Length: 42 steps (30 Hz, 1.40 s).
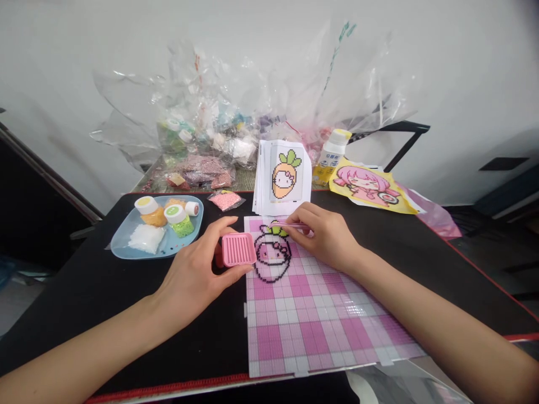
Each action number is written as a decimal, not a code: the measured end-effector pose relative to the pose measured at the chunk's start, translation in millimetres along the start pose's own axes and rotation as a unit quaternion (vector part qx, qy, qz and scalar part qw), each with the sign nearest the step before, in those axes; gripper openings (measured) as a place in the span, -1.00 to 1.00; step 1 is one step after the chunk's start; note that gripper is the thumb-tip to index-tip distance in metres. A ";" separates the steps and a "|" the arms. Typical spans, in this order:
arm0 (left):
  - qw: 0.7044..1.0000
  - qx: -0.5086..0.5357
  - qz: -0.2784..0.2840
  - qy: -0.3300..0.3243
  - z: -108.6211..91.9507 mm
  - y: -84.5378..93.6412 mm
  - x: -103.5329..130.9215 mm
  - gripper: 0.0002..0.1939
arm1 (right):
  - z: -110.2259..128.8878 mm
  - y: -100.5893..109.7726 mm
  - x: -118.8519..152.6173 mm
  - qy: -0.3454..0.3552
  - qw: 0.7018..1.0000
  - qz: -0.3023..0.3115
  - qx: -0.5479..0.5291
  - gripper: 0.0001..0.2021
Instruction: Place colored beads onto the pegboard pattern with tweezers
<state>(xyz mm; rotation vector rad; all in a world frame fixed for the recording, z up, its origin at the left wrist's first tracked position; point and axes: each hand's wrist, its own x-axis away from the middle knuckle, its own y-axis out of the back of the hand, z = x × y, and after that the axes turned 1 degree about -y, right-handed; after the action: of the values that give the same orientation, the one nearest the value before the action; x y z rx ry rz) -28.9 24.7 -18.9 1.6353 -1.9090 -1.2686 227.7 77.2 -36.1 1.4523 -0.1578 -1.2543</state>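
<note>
My left hand [197,266] grips a small pink ridged tray [239,249] between thumb and fingers, at the left edge of a pink and white checked pegboard [314,314]. A thin pink tool [290,225] is pinched in my right hand [326,233], its tip over the green leaves at the top of a bead pattern [273,255]. Black beads outline a round shape with a small face inside. Whether a bead sits at the tool's tip is too small to tell. Behind the board stands a printed chart [287,174] of a carrot with a white cat face.
A blue plate [122,244] at the left bears jars and a white bag of beads. A pink bead bag [226,200] lies behind. Clear plastic bags, a yellow-capped bottle [334,151] and a yellow picture sheet [368,188] are at the back.
</note>
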 end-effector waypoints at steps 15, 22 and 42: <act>1.000 0.002 0.003 0.000 0.1 -0.6 -0.3 -0.37 | 0.2 -0.9 -0.1 0.003 1.000 0.003 0.001 -0.78; 1.000 0.003 0.006 0.001 1.3 0.2 0.2 -0.36 | 0.5 -0.7 0.0 0.005 1.000 -0.002 0.004 -0.77; 1.000 0.001 0.019 0.023 -0.1 0.3 0.0 -0.33 | 1.6 -0.6 0.0 0.009 1.000 -0.012 0.002 -0.79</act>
<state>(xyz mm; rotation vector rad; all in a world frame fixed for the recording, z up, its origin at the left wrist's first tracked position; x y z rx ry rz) -29.0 24.6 -18.5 1.6071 -1.9049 -1.2039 226.2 76.4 -36.2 1.4728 -0.1316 -1.2603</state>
